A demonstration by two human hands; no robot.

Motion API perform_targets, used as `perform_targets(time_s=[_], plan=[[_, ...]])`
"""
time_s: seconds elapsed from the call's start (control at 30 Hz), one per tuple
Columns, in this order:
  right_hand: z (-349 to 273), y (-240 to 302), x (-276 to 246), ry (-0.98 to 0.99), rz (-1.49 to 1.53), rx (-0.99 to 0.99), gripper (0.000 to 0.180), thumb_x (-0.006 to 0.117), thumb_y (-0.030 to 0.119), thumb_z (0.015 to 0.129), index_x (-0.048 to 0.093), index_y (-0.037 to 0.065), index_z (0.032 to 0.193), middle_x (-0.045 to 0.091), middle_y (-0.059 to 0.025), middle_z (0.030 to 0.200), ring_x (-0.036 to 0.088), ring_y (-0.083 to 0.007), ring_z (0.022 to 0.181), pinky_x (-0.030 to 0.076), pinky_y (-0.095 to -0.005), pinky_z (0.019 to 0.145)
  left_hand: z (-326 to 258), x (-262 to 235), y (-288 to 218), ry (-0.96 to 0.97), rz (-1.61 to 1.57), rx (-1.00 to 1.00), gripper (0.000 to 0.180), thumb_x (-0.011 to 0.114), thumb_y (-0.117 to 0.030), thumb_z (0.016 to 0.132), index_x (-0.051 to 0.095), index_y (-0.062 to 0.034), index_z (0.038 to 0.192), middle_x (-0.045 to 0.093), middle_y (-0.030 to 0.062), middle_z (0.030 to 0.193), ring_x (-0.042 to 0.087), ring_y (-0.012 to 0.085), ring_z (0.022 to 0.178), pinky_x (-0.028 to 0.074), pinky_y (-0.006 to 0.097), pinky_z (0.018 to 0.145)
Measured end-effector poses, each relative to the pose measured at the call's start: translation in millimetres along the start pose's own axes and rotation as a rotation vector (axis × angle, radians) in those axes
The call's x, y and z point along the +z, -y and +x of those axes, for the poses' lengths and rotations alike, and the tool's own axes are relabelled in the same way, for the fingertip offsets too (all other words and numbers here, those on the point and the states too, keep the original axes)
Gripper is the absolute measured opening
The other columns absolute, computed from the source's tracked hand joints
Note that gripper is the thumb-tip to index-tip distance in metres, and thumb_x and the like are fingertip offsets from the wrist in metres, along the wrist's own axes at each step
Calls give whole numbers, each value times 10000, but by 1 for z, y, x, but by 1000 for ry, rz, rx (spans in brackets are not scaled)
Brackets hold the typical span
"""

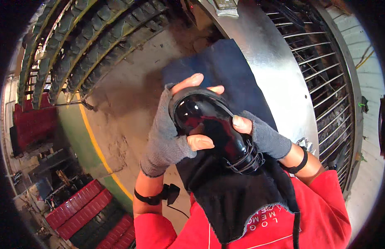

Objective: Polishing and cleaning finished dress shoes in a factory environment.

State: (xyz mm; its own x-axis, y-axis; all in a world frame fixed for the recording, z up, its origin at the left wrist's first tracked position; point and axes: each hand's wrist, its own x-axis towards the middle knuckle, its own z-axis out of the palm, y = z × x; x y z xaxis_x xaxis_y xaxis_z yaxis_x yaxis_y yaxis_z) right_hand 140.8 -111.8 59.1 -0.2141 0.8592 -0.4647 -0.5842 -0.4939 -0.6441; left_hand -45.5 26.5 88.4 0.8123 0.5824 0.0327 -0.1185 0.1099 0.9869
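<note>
A glossy black lace-up shoe (211, 122) is held in front of my body, its rounded toe pointing away to the far left. Dark laces (247, 159) cross its near end, close to my black apron (242, 199). My left hand (171, 128), in a grey fingerless glove, wraps the toe from the left, thumb on the upper and fingertips showing past the far edge of the sole. On the right side, my right hand (259, 132), gloved the same way, grips the shoe with its thumb along the edge; its other fingers are hidden beneath.
Racks (88, 45) with rows of dark shoe-like pieces stand at the far left. To my right runs a shiny metal surface (279, 74) beside a barred rack (321, 74). Red and black ridged pieces (76, 203) lie lower left, near a yellow floor line (95, 141). Dark blue cloth (217, 62) hangs beyond the shoe.
</note>
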Motion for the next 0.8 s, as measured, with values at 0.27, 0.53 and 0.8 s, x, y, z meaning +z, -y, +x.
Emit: perform_targets(time_s=[0.27,0.53,0.8], plan=[[4,14,-23,147,-415,-237,604,609,535,1034,716,-48,1149,720,-39,954,669,-112,890,523,-259,781,-16,6,-20,-181,1,124,1052,931,-430,777,314,-44,1536,575,334,1437,636,366,1284,521,444,1077],[-51,-4,-51,-244,178,-27,632,638,498,1027,618,-42,1353,697,-216,1267,767,-262,770,614,-327,508,-7,7,17,-321,-230,422,1035,930,-461,771,317,-164,1551,507,349,1490,576,443,1333,459,539,1144],[-44,109,-55,-223,-688,-256,635,903,234,724,672,-28,1254,699,-79,1146,641,-168,1076,499,-326,991,22,56,31,-76,-269,-30,1141,736,-626,893,158,-46,1686,341,194,1663,329,282,1538,233,390,1256]])
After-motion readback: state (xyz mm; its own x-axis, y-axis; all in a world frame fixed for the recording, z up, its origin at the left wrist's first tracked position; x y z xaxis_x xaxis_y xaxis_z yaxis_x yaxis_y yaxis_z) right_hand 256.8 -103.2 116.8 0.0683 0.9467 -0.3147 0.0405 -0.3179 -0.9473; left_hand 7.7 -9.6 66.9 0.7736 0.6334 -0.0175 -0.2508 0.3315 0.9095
